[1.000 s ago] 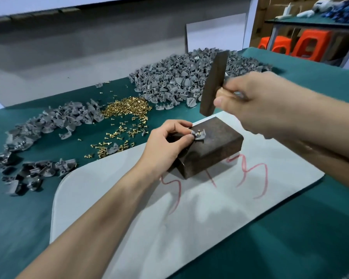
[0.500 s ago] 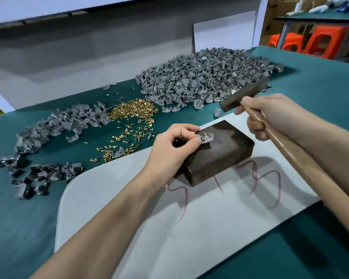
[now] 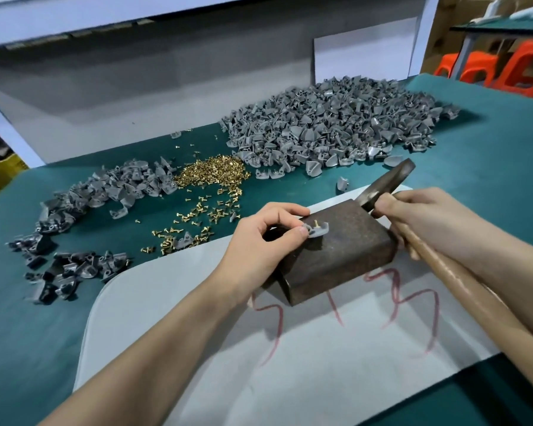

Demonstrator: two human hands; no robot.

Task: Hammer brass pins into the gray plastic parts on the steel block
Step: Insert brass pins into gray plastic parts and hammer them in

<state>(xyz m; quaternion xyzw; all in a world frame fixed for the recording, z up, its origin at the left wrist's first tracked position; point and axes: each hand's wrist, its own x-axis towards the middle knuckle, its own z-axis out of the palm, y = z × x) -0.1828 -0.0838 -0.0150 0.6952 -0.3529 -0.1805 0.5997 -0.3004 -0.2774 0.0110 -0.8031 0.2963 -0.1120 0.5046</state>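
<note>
Gray plastic part [image 3: 318, 231] pinched at its near edge between thumb and forefinger of the left hand [image 3: 259, 238], laid flat on top of the steel block [image 3: 345, 256] toward its left side; brass pin [image 3: 316, 223] standing upright in it, head up, just beside the fingertips; right hand [image 3: 425, 216] wrapped round the wooden handle close under the head of the hammer [image 3: 385, 187], head low at the far right corner of the block, well apart from the pin, whether touching the steel impossible to tell; probably a light, thin, slightly springy part, apt to skid on bare steel or flip under an off-centre blow; best held by the rim farthest from the pin, pressed down, fingers clear of the strike; pin small and loose by the look, likely to tip, better served by a short square tap first; block heavy and stiff, unlikely to shift on the white sheet [image 3: 290, 348]; farther out on the green desk [image 3: 490, 167], a scatter of loose pins [image 3: 211, 172], a large heap of gray parts [image 3: 336, 124] behind, a smaller heap [image 3: 105, 192] to the left.
</note>
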